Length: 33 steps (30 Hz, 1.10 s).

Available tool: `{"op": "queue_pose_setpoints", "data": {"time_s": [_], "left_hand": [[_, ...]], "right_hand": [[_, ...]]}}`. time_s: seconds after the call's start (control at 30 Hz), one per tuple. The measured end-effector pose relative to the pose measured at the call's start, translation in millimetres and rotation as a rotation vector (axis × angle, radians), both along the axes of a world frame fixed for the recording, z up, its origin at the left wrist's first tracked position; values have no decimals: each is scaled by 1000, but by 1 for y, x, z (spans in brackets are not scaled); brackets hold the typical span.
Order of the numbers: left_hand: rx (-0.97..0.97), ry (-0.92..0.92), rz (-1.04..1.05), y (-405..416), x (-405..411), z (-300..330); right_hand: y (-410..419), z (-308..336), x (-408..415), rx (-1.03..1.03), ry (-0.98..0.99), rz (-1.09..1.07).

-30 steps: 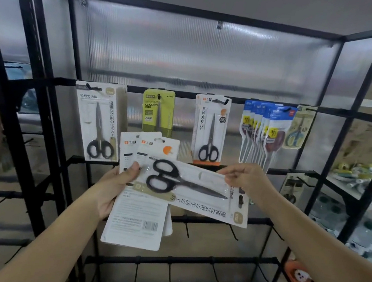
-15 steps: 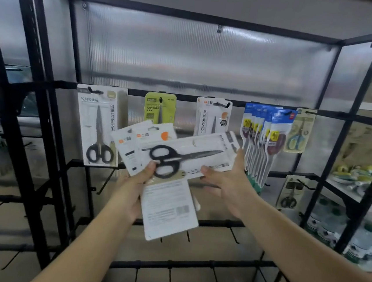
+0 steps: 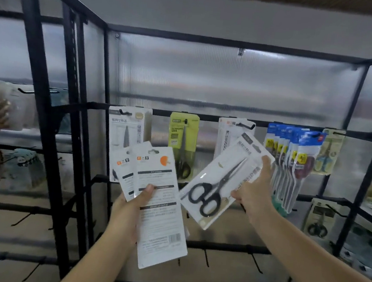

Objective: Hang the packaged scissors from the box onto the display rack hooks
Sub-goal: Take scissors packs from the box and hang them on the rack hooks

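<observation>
Scissors pack between right fingers

left hand: raised, grip closed, thumb on top | right hand: raised, grip closed, fingers upward

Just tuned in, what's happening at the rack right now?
A person is stocking packaged scissors on the display rack. The right hand holds one black-handled scissors pack tilted, its top end angled up toward the top-row hooks, not yet on a hook. The left hand grips a small stack of white packs, backs facing the camera. Several packs already hang along the top bar, including a green pack and a blue bunch.
</observation>
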<state>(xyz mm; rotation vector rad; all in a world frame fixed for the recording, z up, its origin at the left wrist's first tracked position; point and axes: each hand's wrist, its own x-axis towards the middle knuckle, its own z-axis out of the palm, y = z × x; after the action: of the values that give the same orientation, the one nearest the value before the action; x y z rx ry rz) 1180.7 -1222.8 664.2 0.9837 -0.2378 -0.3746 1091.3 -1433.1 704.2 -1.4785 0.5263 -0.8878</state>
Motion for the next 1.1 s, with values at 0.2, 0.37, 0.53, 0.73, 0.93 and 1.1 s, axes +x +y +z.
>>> {"op": "queue_pose_setpoints", "data": {"time_s": [0.2,0.37,0.53,0.73,0.93,1.1], "left_hand": [[28,-1,177,36,18,3],[51,-39,283,56,25,13],[69,-92,349,74,34,21],[67,-119,371,87,47,26],[43,-114,369,88,56,28],[15,-133,320,88,55,28]], "right_hand": [[28,-4,25,-235,173,207],[73,19,57,-537,287,358],[113,44,91,-646,276,414],[133,55,146,-704,246,456],[139,62,169,-660,381,445],[139,70,155,-713,417,380]]}}
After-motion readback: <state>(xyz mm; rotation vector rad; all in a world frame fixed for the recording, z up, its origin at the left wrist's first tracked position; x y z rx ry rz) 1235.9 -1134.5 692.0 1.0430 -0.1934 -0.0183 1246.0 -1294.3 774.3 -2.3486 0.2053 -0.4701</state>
